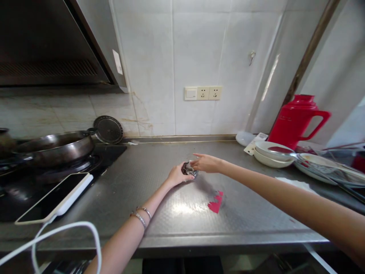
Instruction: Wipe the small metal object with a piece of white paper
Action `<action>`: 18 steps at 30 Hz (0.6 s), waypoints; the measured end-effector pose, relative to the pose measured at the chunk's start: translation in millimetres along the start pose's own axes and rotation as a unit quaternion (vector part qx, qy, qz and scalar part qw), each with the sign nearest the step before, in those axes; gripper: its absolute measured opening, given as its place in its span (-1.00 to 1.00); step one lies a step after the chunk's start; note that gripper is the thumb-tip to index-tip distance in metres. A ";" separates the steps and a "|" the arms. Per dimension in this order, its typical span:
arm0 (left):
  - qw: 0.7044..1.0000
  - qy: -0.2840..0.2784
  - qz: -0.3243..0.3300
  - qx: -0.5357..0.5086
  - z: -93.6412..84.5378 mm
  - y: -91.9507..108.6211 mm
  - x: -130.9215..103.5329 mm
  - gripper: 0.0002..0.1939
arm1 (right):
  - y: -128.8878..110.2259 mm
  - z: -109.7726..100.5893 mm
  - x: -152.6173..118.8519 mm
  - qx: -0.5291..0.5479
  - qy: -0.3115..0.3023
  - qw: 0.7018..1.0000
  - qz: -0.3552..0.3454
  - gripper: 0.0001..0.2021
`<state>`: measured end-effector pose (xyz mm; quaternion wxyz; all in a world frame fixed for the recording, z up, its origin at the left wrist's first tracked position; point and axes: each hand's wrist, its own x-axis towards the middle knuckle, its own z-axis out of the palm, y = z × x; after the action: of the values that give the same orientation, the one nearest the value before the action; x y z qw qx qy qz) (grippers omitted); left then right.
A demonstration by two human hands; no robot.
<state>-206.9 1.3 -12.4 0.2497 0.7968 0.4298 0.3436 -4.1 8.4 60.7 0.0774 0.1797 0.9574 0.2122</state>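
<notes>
The jar [189, 170] stands near the middle of the steel counter [154, 213], with both hands on or at it. The left hand [176, 175] has hold of it from the left, curved about its side, the thumb across the front and the fingers partly hidden behind. The right hand [209, 163] comes in from the right at the jar's top; 1 finger points out straight above it, while the others bend down at the rim. Whether those fingers grip anything, I cannot tell. The jar looks dark and shiny, too small to read what it contains.

In front of the jar, a little to the right, a ragged red patch [216, 203] lies on the counter. The left wrist wears 2 bracelets [139, 217].

To the left, a phone [54, 196] lies at the edge of the hob [107, 156], a white cable [71, 225] running from its near end. A pan [57, 150] sits on the hob, and a dark disc [108, 129] leans against the wall behind. To the right, a red flask [295, 121] stands behind 2 stacked bowls [272, 160], just beside a plate [308, 171].
</notes>
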 end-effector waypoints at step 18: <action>1.000 0.008 -0.015 -0.002 3.9 -3.5 2.6 -0.28 | -21.6 -6.3 9.4 0.066 -0.033 0.992 0.104 -0.78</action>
<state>-204.7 4.9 -16.5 0.2528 0.7871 0.4432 0.3466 -20.9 -8.7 56.3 0.0742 0.2895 0.9426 0.1491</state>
